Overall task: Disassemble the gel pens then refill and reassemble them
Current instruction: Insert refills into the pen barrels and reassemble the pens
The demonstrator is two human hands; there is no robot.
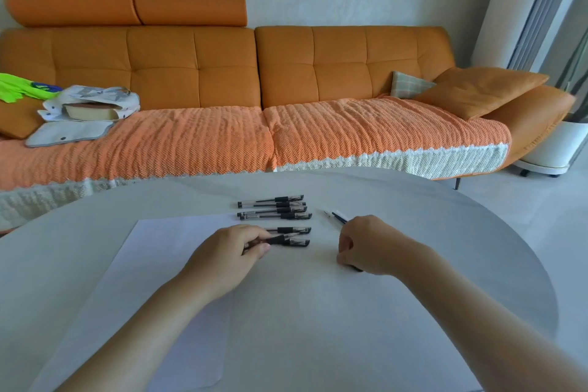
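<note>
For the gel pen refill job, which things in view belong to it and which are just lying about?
Part of the job:
- row of gel pens on the table
- pen pinched in the left hand
- refills by the right hand
- sheet of paper

Lying about:
- orange sofa
- cushions
- bag

The near part of the table (286,328) lies bare between and below the two forearms, open to a pass from the front edge. A sheet of paper (152,264) lies flat on the left side and blocks nothing. Past the hands, a row of gel pens (273,207) lies side by side, close together, with little room between them. Two more pens (296,235) lie just beside the left hand (229,251). Loose refills (335,216) lie just beyond the right hand (369,245). A bare strip of table separates the two hands. The right rim and far rim of the table stay open; a sofa (222,143) stands just behind.
</note>
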